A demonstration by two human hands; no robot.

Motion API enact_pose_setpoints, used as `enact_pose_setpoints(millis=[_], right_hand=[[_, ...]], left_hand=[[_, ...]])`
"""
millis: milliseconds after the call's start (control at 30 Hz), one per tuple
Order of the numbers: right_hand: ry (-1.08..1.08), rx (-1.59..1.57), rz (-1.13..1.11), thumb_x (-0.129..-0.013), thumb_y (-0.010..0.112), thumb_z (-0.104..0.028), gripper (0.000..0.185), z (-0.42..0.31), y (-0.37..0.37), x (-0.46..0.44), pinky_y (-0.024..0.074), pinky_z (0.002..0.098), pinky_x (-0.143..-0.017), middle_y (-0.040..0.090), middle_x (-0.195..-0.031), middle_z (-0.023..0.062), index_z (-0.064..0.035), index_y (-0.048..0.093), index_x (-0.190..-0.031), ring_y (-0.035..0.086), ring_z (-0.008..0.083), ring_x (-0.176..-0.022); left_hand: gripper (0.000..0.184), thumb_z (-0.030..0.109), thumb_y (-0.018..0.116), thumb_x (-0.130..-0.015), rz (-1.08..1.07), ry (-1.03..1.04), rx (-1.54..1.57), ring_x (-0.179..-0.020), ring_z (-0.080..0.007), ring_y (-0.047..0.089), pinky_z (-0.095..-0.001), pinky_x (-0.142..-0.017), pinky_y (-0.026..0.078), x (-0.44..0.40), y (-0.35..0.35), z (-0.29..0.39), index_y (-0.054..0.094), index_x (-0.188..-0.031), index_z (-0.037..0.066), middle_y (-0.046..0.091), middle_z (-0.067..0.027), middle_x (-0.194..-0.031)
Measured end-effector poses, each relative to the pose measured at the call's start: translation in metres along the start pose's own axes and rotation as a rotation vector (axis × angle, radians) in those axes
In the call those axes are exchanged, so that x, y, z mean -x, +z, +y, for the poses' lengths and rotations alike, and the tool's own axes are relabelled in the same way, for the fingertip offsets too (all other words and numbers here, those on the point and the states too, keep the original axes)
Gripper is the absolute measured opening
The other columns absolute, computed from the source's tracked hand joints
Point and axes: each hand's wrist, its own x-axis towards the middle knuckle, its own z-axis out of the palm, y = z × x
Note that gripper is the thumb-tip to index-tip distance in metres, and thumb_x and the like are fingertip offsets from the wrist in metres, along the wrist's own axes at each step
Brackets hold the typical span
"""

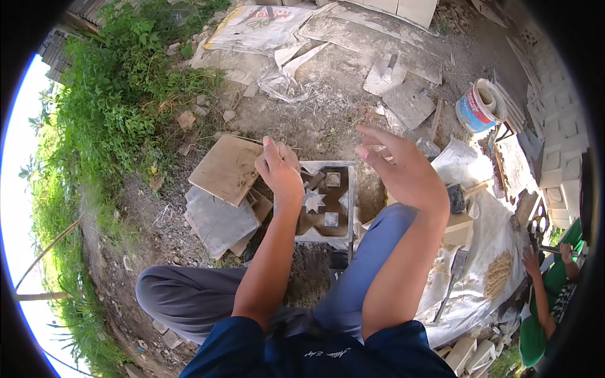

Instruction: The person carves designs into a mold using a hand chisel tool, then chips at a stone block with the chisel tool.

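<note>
A seated or crouching person, seen from the head camera, holds both bare hands forward over a shallow rectangular frame (352,214) that lies on the ground between the knees. The left hand (279,169) appears at the frame's upper left corner, its grip drawn together with the fingers curled inward and the thumb uppermost; whether a small object is pinched there, or whether the hand touches the frame, cannot be told. The right hand (401,165) is raised to the right of the frame, its grip apart, with thumb and fingers separated and nothing between them. Within the frame stand a star-shaped block (314,201) at the left centre and two small square blocks, the upper one (333,179) near the far side and the lower one (331,219) near the person. To the left of the frame, a brown board (225,169) overlaps a grey slab (222,217). Beyond the right hand, a trowel (391,66) rests on a pale slab (379,79), and a labelled bucket (474,111) stands farther right. A white sheet (482,236) spreads at the right, bearing a heap of sand (498,276); near the lower right edge, a second person in green (535,327) is partly visible.
</note>
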Motion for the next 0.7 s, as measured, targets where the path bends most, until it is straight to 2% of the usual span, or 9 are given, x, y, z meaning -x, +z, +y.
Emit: enact_pose_setpoints(millis=[33, 100, 167, 267, 300, 400, 500, 600, 700], right_hand=[[-0.038, 0.007, -0.011, -0.099, 0.065, -0.038, 0.052, 0.001, -0.001, -0.001, 0.0539, 0.0425, -0.091, 0.068, -0.126, 0.0219, -0.0091, 0.057, -0.141, 0.07, 0.0353, -0.106], [-0.111, 0.015, -0.024, -0.099, 0.065, -0.039, 0.053, -0.004, 0.0, -0.004, 0.0537, 0.0425, -0.091, 0.068, -0.125, 0.0219, -0.0093, 0.057, -0.142, 0.07, 0.0351, -0.106], [0.015, 0.059, 0.01, -0.099, 0.065, -0.039, 0.052, -0.005, -0.001, -0.004, 0.0535, 0.0424, -0.091, 0.068, -0.125, 0.0215, -0.0094, 0.058, -0.141, 0.07, 0.0355, -0.106], [-0.061, 0.038, 0.017, -0.099, 0.065, -0.039, 0.052, -0.002, -0.002, -0.001, 0.0535, 0.0428, -0.091, 0.068, -0.124, 0.0209, -0.0094, 0.058, -0.141, 0.07, 0.0357, -0.105], [-0.049, 0.038, 0.005, -0.099, 0.065, -0.039, 0.052, 0.001, -0.001, 0.003, 0.0535, 0.0428, -0.091, 0.068, -0.124, 0.0209, -0.0094, 0.058, -0.141, 0.07, 0.0357, -0.105], [-0.025, 0.053, -0.005, -0.099, 0.064, -0.041, 0.053, -0.004, -0.001, -0.005, 0.0537, 0.0436, -0.091, 0.068, -0.124, 0.021, -0.0099, 0.058, -0.141, 0.07, 0.0358, -0.106], [-0.004, 0.046, -0.002, -0.099, 0.064, -0.042, 0.052, -0.01, -0.004, 0.0, 0.0541, 0.0435, -0.09, 0.068, -0.123, 0.0218, -0.0105, 0.059, -0.14, 0.07, 0.0357, -0.105], [-0.112, 0.047, 0.022, -0.099, 0.064, -0.043, 0.052, 0.003, -0.001, -0.005, 0.0545, 0.0433, -0.09, 0.069, -0.122, 0.0221, -0.0107, 0.06, -0.139, 0.071, 0.036, -0.104], [-0.065, 0.055, 0.003, -0.098, 0.064, -0.042, 0.052, -0.001, -0.003, -0.004, 0.0545, 0.0431, -0.089, 0.069, -0.121, 0.0224, -0.01, 0.06, -0.138, 0.071, 0.036, -0.104]], left_hand=[[0.046, 0.031, 0.048, -0.108, 0.005, -0.014, 0.0, -0.047, -0.0083, 0.028, -0.028, -0.042, 0.024, 0.003, 0.0, -0.012, 0.031, -0.068, 0.014, 0.029, 0.0047, -0.058], [0.049, 0.03, 0.046, -0.108, 0.277, -0.042, 0.023, -0.046, -0.0076, 0.026, -0.0283, -0.041, 0.02, -0.012, 0.01, -0.026, 0.028, -0.065, 0.014, 0.026, 0.005, -0.056], [0.052, 0.03, 0.044, -0.109, 0.257, -0.08, -0.001, -0.045, -0.0073, 0.023, -0.0283, -0.041, 0.018, -0.023, 0.011, -0.015, 0.026, -0.063, 0.015, 0.025, 0.0049, -0.055], [0.054, 0.031, 0.043, -0.109, 0.074, 0.142, 0.014, -0.044, -0.008, 0.022, -0.0289, -0.041, 0.018, -0.001, 0.015, -0.008, 0.022, -0.062, 0.014, 0.025, 0.0039, -0.054], [0.054, 0.031, 0.043, -0.109, 0.084, 0.129, 0.008, -0.044, -0.008, 0.022, -0.0289, -0.041, 0.018, 0.0, 0.006, -0.02, 0.022, -0.062, 0.014, 0.025, 0.0039, -0.054], [0.055, 0.034, 0.048, -0.107, 0.482, -0.042, 0.009, -0.044, -0.008, 0.024, -0.0288, -0.042, 0.019, -0.045, 0.009, -0.036, 0.023, -0.062, 0.015, 0.025, 0.0039, -0.054], [0.054, 0.032, 0.051, -0.105, 0.337, -0.087, 0.066, -0.043, -0.0087, 0.025, -0.0291, -0.043, 0.021, -0.04, 0.013, -0.035, 0.025, -0.061, 0.015, 0.027, 0.004, -0.054], [0.053, 0.032, 0.045, -0.106, 0.189, -0.053, 0.026, -0.044, -0.0099, 0.025, -0.0289, -0.044, 0.019, -0.019, 0.037, -0.006, 0.029, -0.059, 0.012, 0.027, 0.0031, -0.053], [0.056, 0.034, 0.039, -0.106, 0.131, -0.028, 0.063, -0.043, -0.0105, 0.024, -0.0288, -0.044, 0.018, -0.018, 0.048, -0.002, 0.03, -0.057, 0.01, 0.028, 0.0019, -0.051]])
